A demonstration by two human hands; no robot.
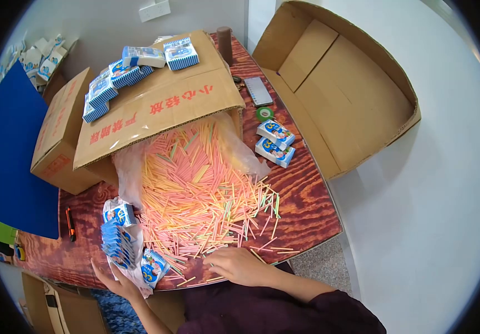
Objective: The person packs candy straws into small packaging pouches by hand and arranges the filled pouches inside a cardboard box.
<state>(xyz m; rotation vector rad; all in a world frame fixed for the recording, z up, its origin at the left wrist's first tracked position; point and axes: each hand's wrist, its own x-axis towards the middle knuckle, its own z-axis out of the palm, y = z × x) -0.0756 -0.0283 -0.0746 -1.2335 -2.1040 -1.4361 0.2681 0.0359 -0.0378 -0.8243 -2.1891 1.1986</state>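
Note:
A large heap of thin pink, yellow and green sticks (195, 189) spills from a tipped cardboard box (162, 106) with a clear plastic liner. At the heap's near edge, my right hand (240, 265) rests among loose sticks, its fingers bent together; what they hold, if anything, is hidden. My left hand (119, 285) is by the table's front edge with fingers spread, next to a stack of blue-and-white packets (119, 245) lying on white plastic wrapping. Another blue-and-white packet (153, 267) lies just right of that stack, between my hands.
Several packets (122, 72) sit on the box's top flap. Two more packets (275, 143), green tape (264, 114) and a notepad (258, 91) are at the right. A big open carton (357, 100) stands beyond. An orange-black cutter (70, 224) lies left, near a blue board (17, 156).

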